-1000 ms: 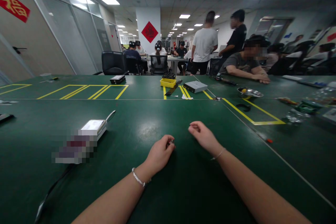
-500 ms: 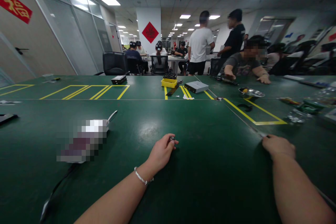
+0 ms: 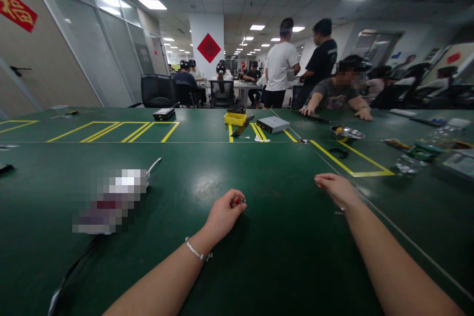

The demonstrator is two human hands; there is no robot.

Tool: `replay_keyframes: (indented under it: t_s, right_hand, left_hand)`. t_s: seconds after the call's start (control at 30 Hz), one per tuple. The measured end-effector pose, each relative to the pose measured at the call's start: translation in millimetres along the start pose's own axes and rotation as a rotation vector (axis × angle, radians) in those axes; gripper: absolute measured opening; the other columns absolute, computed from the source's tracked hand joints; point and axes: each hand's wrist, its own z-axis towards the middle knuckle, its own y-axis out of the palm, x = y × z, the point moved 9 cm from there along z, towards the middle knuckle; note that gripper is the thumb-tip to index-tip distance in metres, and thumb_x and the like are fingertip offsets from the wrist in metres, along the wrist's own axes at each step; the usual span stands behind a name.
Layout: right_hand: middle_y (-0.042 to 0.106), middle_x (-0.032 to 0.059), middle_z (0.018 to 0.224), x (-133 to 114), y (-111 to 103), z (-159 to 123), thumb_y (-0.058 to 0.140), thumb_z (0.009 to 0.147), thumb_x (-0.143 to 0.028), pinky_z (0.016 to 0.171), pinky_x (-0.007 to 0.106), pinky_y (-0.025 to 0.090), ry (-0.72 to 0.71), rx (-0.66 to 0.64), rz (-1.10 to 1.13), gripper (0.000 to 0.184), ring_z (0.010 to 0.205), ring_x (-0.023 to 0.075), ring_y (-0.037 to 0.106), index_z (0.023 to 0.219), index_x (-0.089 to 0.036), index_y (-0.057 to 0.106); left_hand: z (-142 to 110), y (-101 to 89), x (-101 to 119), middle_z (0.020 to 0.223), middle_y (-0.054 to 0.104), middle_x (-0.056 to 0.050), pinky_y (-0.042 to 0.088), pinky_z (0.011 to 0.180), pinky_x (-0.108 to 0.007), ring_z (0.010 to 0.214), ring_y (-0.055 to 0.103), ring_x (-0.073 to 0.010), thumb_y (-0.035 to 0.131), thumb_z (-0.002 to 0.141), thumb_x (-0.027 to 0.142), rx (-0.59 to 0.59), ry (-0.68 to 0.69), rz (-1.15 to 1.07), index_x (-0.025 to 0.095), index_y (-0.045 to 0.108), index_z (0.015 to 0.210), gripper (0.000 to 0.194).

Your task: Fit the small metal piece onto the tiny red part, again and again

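Observation:
Near the middle of the green table (image 3: 166,256), my left hand (image 3: 224,215) is closed round a small shiny metallic piece with a red part (image 3: 240,201). The fingers cover most of it, so its kind cannot be told. To the right and apart from it, my right hand (image 3: 338,191) is closed, thumb and fingertips pressed together above the table. Whatever may be between those fingertips is hidden. A light box-shaped device (image 3: 129,182), partly blurred out, lies left of my left hand with a white cable at its far end and a dark strap at its near end.
Farther back stand a yellow tray (image 3: 235,119) of dark items, a grey box (image 3: 273,124) and a black box (image 3: 164,114). At right are a metal bowl (image 3: 348,133), a black curved piece (image 3: 338,152) and plastic bottles (image 3: 411,163). A person (image 3: 338,91) leans on the far edge.
My right hand went right to the orange bit on the table, then came partway back; that bit is out of sight now. Red now shows in my left hand. The person opposite reached forward.

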Motion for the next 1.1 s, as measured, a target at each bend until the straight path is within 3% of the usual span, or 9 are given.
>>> replay_keyframes:
  t_s: [0.17,0.27,0.33,0.47,0.73,0.93,1.1]
  right_hand:
    - [0.060,0.0079,0.082,-32.1,112.6,-42.5,0.058,0.066,-0.023,0.056,0.023,0.043,0.097,-0.351,0.263,0.018,0.061,0.0086,0.053,0.082,-0.015,0.058]
    - [0.060,0.0044,0.077,-44.9,161.6,-76.4,0.061,0.064,-0.018,0.053,0.018,0.043,0.250,-0.541,0.537,0.013,0.057,0.0048,0.051,0.076,-0.014,0.058]
    - [0.060,0.0038,0.078,-51.9,182.2,-94.8,0.062,0.062,-0.012,0.057,0.015,0.044,0.364,-0.624,0.714,0.013,0.060,0.0043,0.053,0.074,-0.013,0.058]
    - [0.060,0.0042,0.080,-57.5,193.7,-107.7,0.061,0.062,-0.007,0.058,0.015,0.045,0.449,-0.608,0.838,0.017,0.063,0.0043,0.054,0.078,-0.012,0.058]
    - [0.055,-0.0016,0.068,-53.7,203.3,-113.0,0.062,0.066,-0.022,0.049,0.016,0.038,0.391,-0.669,0.884,0.016,0.052,0.0027,0.047,0.077,-0.015,0.053]
    - [0.049,-0.0041,0.059,-56.0,204.4,-113.9,0.061,0.066,-0.033,0.047,0.018,0.032,0.365,-0.702,0.900,0.021,0.048,0.0031,0.041,0.075,-0.017,0.051]
    - [0.050,-0.0035,0.057,-57.1,203.6,-113.8,0.063,0.065,-0.033,0.048,0.019,0.032,0.316,-0.709,0.867,0.022,0.050,0.0042,0.043,0.071,-0.016,0.051]
  left_hand:
    - [0.7,2.7,-0.2,0.075,0.060,-0.002,0.042,0.063,-0.025,0.064,0.054,-0.0115,0.041,0.076,0.033,-0.035,-0.051,-0.164,0.016,0.050,0.093,0.025]
    - [2.0,2.1,1.2,0.074,0.061,-0.004,0.043,0.064,-0.026,0.063,0.055,-0.0122,0.035,0.079,0.036,-0.029,-0.051,-0.176,0.015,0.050,0.097,0.032]
    - [3.0,1.5,1.1,0.072,0.061,-0.004,0.043,0.064,-0.027,0.063,0.055,-0.0125,0.032,0.080,0.038,-0.019,-0.043,-0.191,0.014,0.051,0.097,0.034]
    - [3.8,-0.2,-2.1,0.071,0.061,-0.004,0.044,0.064,-0.027,0.062,0.055,-0.0126,0.031,0.081,0.039,0.005,-0.042,-0.235,0.013,0.053,0.093,0.036]
    - [1.5,-3.1,4.1,0.081,0.064,-0.003,0.042,0.064,-0.025,0.067,0.055,-0.0136,0.045,0.073,0.039,0.018,-0.014,-0.070,0.019,0.057,0.102,0.037]
    - [3.6,-5.4,-0.9,0.061,0.055,0.002,0.037,0.053,-0.022,0.055,0.047,-0.0103,0.053,0.066,0.027,0.064,-0.037,-0.021,0.018,0.061,0.088,0.025]
    - [4.1,-6.1,-1.5,0.058,0.050,0.003,0.036,0.052,-0.021,0.054,0.045,-0.0097,0.054,0.065,0.026,0.062,-0.053,-0.027,0.017,0.060,0.084,0.022]
